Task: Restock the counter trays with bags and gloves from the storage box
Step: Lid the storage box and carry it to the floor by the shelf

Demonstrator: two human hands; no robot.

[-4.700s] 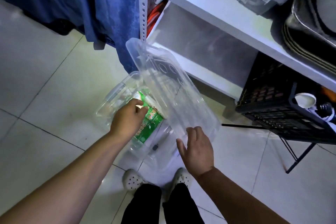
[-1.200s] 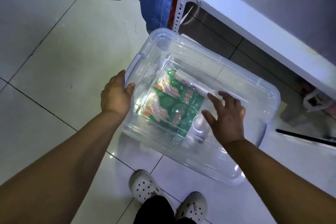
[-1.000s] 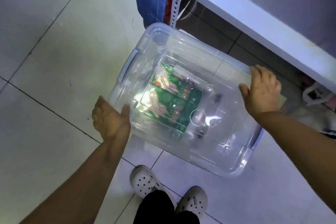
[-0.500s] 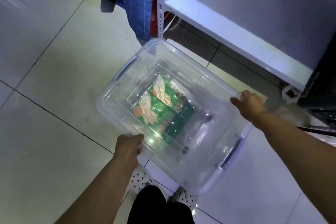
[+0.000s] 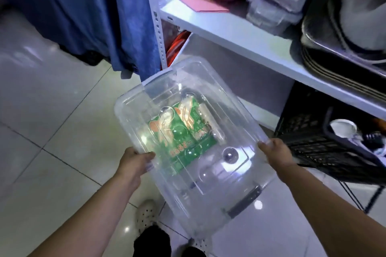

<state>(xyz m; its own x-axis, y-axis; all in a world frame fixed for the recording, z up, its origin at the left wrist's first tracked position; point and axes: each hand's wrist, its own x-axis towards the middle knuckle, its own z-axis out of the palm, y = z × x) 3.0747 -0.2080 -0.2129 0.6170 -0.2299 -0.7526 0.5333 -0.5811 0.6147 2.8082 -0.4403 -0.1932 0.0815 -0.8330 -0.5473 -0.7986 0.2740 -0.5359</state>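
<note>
**Lidded storage box held up w/ both hands by the shelf**

Clear plastic storage box is off the floor, tilted, lid on, long axis running from upper left to lower right. Through the lid: a green glove pack w/ orange hand prints lies flat inside, toward the far half. Dark latch handle at near-right end, pale one at far end.

Left hand grips the box's left long edge, fingers curled over the rim. Right hand clamps the opposite long edge.

Around it: white metal shelf unit right behind the box; the far corner sits just beside the perforated upright. Black plastic crate under the shelf at right, close to the right hand. Blue cloth hangs at left of the upright. On the shelf: pink sheet, stacked metal trays. Below: pale tiled floor and white perforated clogs.
</note>
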